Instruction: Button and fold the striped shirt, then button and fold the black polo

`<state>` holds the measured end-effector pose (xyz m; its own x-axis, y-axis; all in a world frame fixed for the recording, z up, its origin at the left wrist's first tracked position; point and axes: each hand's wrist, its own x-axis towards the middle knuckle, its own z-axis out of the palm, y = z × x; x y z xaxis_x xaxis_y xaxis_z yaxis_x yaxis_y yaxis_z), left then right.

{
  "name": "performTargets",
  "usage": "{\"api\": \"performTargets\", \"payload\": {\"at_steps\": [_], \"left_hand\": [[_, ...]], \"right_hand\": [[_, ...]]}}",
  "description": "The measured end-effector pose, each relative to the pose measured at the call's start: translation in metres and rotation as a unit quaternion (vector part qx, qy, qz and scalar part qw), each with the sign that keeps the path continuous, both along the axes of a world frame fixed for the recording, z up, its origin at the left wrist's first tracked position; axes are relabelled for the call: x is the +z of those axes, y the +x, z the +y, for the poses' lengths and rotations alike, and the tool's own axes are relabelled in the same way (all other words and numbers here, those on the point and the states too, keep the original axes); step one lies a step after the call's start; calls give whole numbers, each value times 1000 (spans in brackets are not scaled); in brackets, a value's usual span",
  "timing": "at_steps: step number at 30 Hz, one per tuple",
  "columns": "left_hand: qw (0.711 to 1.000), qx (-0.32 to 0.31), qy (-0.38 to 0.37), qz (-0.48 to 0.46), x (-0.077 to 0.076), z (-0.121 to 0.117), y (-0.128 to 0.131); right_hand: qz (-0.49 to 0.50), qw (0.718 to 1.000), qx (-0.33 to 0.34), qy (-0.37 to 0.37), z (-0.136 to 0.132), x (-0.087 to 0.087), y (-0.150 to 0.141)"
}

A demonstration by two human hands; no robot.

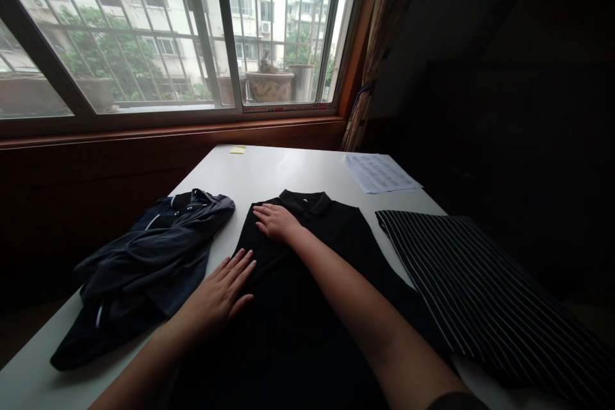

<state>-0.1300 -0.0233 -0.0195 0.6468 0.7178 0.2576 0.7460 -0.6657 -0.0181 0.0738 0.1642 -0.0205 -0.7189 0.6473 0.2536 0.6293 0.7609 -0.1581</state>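
A black polo shirt lies spread on the white table, its collar toward the window. My left hand rests flat on the shirt's left edge, fingers stretched out. Farther up, near the left shoulder, my right hand presses on the cloth with its fingers extended. Neither hand grips anything. The lower end of the shirt is dark and partly hidden behind my forearms.
A crumpled dark garment with white trim lies on the left. To the right is a black striped cloth. Printed sheets and a yellow sticky note lie on the far part of the white table, below a barred window.
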Motion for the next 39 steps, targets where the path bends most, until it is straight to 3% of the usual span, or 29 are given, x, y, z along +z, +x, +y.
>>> {"api": "performTargets", "payload": {"at_steps": [7,16,32,39], "left_hand": [[1000,3,14,8,1,-4,3],[1000,-9,-3,-18,1,-2,-1],[997,-6,-14,-81,31,-4,-2],[997,-9,-10,-78,32,-4,0]], "right_hand": [[-14,999,-44,-16,4,0,-9],[4,999,-52,-11,1,-1,-18],[47,999,2,-23,-26,5,-8],[46,998,-23,-23,-28,0,-19]]}}
